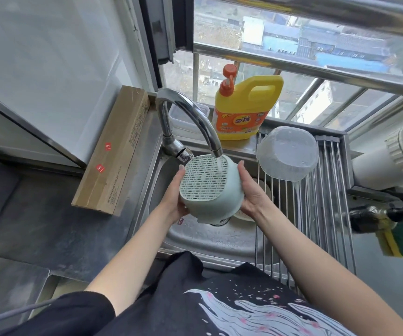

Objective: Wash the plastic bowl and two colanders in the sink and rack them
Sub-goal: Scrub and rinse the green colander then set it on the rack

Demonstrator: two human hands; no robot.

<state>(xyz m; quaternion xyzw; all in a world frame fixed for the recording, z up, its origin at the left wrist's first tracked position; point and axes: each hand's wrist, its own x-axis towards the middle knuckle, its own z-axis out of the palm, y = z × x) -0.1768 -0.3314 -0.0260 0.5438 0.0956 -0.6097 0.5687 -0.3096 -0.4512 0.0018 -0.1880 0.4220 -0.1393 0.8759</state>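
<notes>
A pale green colander is held over the steel sink, its slotted base turned up towards me. Water from the curved tap runs onto that base. My left hand grips the colander's left side and my right hand grips its right side. A clear plastic bowl lies upside down on the steel roll-up rack over the sink's right part. Under the colander, a pale rim of another item shows in the sink; I cannot tell what it is.
A yellow dish-soap jug stands on the ledge behind the sink, beside a clear container. A long cardboard box leans on the counter at left. A sponge hangs at right under white pipes.
</notes>
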